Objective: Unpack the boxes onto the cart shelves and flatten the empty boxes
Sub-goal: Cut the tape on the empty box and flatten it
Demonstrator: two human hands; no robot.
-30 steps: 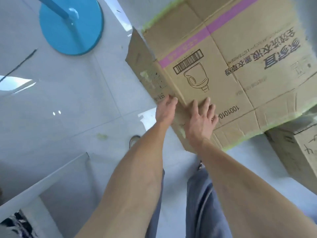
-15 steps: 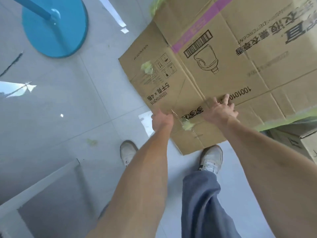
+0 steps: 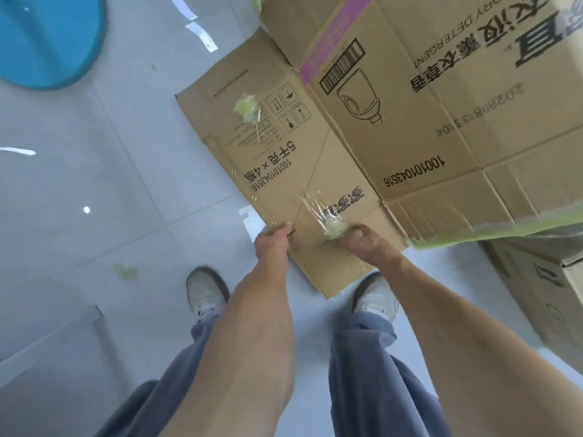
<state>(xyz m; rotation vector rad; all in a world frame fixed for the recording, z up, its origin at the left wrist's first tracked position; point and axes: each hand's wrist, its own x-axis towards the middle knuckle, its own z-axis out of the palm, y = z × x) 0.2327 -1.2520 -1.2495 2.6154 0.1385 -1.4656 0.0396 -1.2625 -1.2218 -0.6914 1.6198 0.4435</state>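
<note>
A large brown detergent box (image 3: 410, 121) with a pink stripe, a barcode and green tape on its edges is spread almost flat in front of me above the floor. Its left side panel (image 3: 262, 146) lies opened out flat, with crumpled clear and green tape stuck to it. My left hand (image 3: 273, 244) grips the near edge of that panel. Fingers curled, my right hand (image 3: 366, 242) holds the same edge beside a wad of tape (image 3: 332, 227).
Another brown cardboard box (image 3: 542, 288) stands on the floor at the right, partly under the held one. A blue round stand base (image 3: 44, 39) is at the top left. A white panel edge (image 3: 47, 339) runs along the lower left. My shoes are on the grey tiled floor.
The box has unfolded and swung flatter toward me, its side panel now opened out. Both hands went from flat fingers on the cardboard to gripping its near edge.
</note>
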